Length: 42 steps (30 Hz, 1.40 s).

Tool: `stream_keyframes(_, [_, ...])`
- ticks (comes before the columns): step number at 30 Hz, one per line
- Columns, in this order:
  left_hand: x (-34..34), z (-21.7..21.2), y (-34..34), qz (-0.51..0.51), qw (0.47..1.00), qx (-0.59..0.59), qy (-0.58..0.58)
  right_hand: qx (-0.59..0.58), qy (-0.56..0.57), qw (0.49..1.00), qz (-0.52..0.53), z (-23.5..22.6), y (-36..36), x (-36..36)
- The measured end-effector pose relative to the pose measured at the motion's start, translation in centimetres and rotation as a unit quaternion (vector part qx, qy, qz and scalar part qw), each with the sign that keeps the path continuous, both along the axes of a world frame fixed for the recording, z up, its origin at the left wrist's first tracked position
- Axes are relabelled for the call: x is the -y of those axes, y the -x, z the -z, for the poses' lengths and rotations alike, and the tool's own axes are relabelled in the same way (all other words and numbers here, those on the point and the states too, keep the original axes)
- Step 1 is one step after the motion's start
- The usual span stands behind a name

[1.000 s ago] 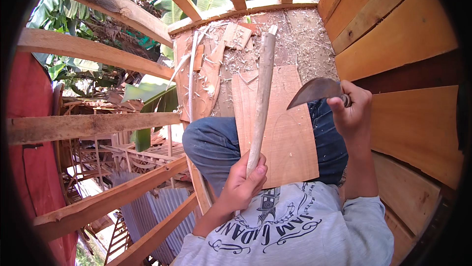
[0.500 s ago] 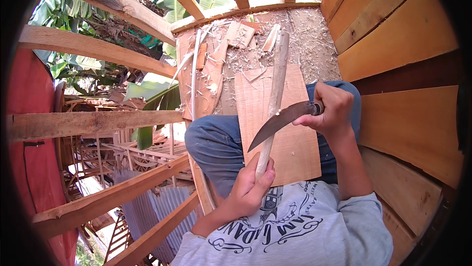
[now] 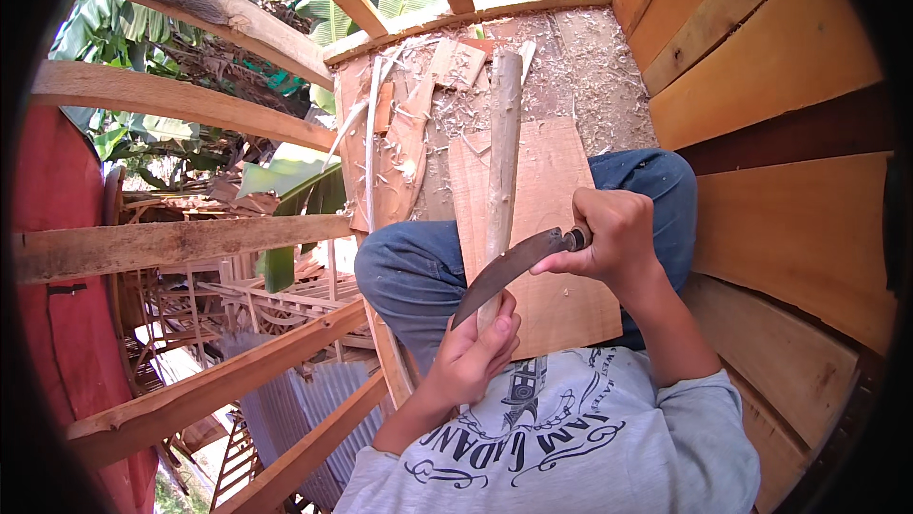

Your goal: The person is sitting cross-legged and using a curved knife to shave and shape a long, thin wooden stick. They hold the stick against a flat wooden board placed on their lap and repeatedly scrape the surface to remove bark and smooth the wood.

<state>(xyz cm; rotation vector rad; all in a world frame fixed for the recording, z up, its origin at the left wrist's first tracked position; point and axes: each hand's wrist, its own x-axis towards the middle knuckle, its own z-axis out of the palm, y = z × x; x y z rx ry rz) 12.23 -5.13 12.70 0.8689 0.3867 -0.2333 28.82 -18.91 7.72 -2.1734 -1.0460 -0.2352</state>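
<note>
right hand [image 3: 613, 238] grips curved knife [image 3: 509, 267] | left hand [image 3: 475, 357] clasps wooden stick [image 3: 501, 153] | blade touching stick

I see one long stick [image 3: 501, 162], one curved knife [image 3: 509, 267], one flat board [image 3: 542, 229] and two hands.

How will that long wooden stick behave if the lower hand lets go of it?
The wooden stick looks round, so it would probably roll off the flat board on the lap. It seems stiff, unlikely to bend. Only the left hand grips it; the curved knife merely rests against it.
</note>
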Motion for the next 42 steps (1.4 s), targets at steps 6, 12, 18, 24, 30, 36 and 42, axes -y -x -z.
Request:
stream_keyframes(6, [1.5,0.5,1.2,0.044,0.997,0.022,-0.058,-0.067,-0.07,0.98,0.173,0.3,-5.9,1.9])
stream_keyframes(12, [0.1,0.8,0.4,0.026,1.0,0.001,0.003,-0.168,-0.111,0.97,0.138,-0.3,-3.8,4.0])
stream_keyframes(18, [1.7,0.0,0.4,0.032,0.994,0.005,-0.106,-0.068,-0.03,0.996,0.054,-0.1,0.1,1.9])
stream_keyframes(24, [2.0,0.1,0.5,0.037,0.988,0.026,-0.151,0.066,-0.052,0.995,0.044,-0.3,-3.4,1.7])
stream_keyframes(30, [1.9,-0.1,0.1,0.037,0.99,0.014,-0.138,0.059,-0.06,0.995,0.058,0.7,-3.6,1.6])
stream_keyframes(36, [0.3,0.8,0.1,0.035,0.999,-0.004,0.003,-0.026,-0.052,0.998,0.038,1.1,-2.8,1.1])
stream_keyframes(42, [0.9,-0.6,0.5,0.018,0.998,-0.015,-0.059,-0.089,-0.098,0.99,-0.056,0.5,1.2,0.0])
